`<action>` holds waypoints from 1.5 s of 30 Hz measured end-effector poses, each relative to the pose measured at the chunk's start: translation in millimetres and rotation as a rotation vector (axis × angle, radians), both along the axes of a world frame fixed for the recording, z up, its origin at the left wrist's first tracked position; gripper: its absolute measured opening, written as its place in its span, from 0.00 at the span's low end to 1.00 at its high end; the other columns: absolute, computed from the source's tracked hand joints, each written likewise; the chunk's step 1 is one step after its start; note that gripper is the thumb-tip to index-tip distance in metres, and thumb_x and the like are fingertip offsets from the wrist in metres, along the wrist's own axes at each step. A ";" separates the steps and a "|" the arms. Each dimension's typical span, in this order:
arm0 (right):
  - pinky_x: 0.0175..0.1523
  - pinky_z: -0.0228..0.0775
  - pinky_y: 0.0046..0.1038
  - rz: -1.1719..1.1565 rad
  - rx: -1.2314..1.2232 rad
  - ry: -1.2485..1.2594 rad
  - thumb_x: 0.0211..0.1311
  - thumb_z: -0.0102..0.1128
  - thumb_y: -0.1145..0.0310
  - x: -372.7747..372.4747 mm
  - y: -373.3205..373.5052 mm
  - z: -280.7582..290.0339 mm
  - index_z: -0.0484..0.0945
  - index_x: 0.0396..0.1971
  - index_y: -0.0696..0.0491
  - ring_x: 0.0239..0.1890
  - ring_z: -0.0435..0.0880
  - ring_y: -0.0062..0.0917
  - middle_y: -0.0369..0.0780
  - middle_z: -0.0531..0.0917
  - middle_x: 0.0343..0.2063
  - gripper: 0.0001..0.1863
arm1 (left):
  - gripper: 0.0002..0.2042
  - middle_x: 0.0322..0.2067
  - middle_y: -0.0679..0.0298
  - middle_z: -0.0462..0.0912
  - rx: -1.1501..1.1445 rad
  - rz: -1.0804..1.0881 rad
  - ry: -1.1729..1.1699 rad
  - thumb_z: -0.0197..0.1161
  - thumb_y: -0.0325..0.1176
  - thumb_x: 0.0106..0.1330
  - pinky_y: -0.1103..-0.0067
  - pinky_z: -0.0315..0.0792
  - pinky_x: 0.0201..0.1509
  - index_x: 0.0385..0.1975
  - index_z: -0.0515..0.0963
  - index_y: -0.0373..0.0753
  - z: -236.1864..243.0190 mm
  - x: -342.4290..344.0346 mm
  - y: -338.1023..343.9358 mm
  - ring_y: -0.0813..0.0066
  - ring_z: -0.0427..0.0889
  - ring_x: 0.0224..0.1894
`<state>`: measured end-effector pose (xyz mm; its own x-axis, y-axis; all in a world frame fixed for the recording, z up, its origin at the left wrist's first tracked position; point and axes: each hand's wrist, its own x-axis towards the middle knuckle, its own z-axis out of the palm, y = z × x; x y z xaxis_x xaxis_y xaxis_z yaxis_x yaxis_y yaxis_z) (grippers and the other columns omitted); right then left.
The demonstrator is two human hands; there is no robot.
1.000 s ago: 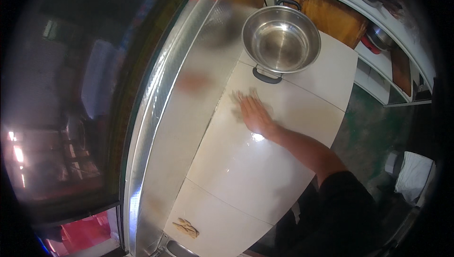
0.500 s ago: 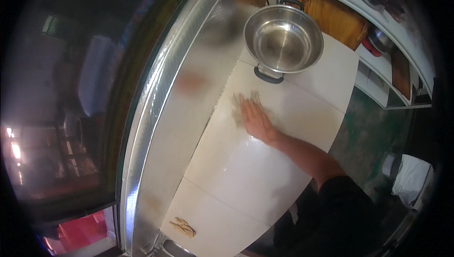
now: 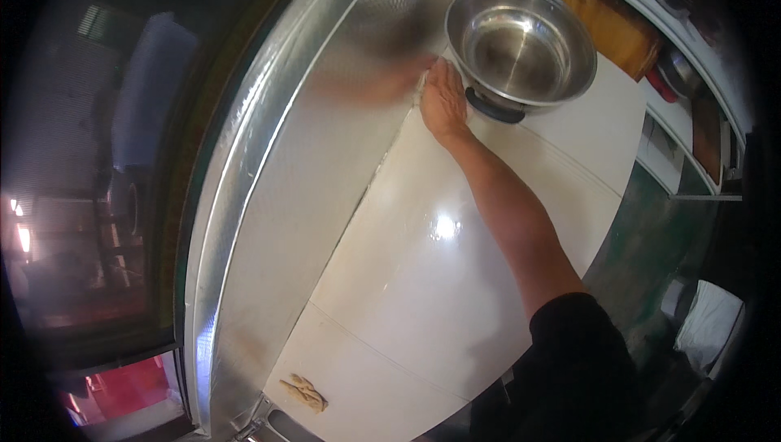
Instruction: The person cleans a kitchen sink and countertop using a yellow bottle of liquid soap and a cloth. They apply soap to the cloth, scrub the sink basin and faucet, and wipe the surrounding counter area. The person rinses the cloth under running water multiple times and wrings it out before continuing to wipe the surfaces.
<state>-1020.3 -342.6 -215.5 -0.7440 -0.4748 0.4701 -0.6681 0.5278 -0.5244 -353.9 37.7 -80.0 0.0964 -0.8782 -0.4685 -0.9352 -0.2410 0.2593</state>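
At the far end of a white tiled counter (image 3: 382, 263), my right hand (image 3: 443, 100) presses down with its fingers together. It lies on a pale cloth (image 3: 420, 94), of which only a thin edge shows beside the hand; the rest is hidden beneath it. The fingertips are at the seam where the counter meets the shiny foil-like backing. Just right of the hand stands a wide steel pot (image 3: 521, 43) with two dark handles, its near handle close to my wrist. My left hand is out of the picture.
A crumpled tan piece (image 3: 304, 393), its kind unclear, lies at the counter's near left end beside a metal sink edge (image 3: 285, 426). A silvery foil-like panel (image 3: 285, 190) runs along the left side. White shelves (image 3: 663, 153) stand at the right.
My right hand has slid from the middle of the counter to its far left edge, beside the pot, taking the cloth along. The view has shifted slightly.
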 end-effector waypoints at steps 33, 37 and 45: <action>0.75 0.55 0.40 0.874 0.137 -0.196 0.57 0.65 0.58 241.4 168.8 -9.5 0.68 0.66 0.54 0.69 0.69 0.39 0.46 0.74 0.63 0.36 | 0.24 0.48 0.52 0.74 -0.119 0.061 -0.374 0.64 0.50 0.68 0.61 0.75 0.53 0.57 0.72 0.43 147.5 83.8 220.9 0.55 0.76 0.47; 0.73 0.58 0.42 0.463 0.184 0.004 0.64 0.60 0.57 152.5 164.9 38.5 0.70 0.63 0.61 0.67 0.70 0.40 0.48 0.75 0.62 0.32 | 0.25 0.50 0.50 0.74 0.023 0.266 -0.153 0.65 0.49 0.67 0.60 0.74 0.55 0.58 0.71 0.41 111.5 80.8 213.3 0.54 0.77 0.48; 0.78 0.50 0.41 1.307 0.148 0.018 0.63 0.61 0.62 432.7 360.5 7.4 0.69 0.65 0.54 0.71 0.66 0.38 0.45 0.72 0.66 0.31 | 0.26 0.57 0.46 0.72 -0.358 -0.545 -0.144 0.64 0.43 0.70 0.57 0.71 0.59 0.60 0.67 0.34 124.2 159.6 244.2 0.52 0.76 0.49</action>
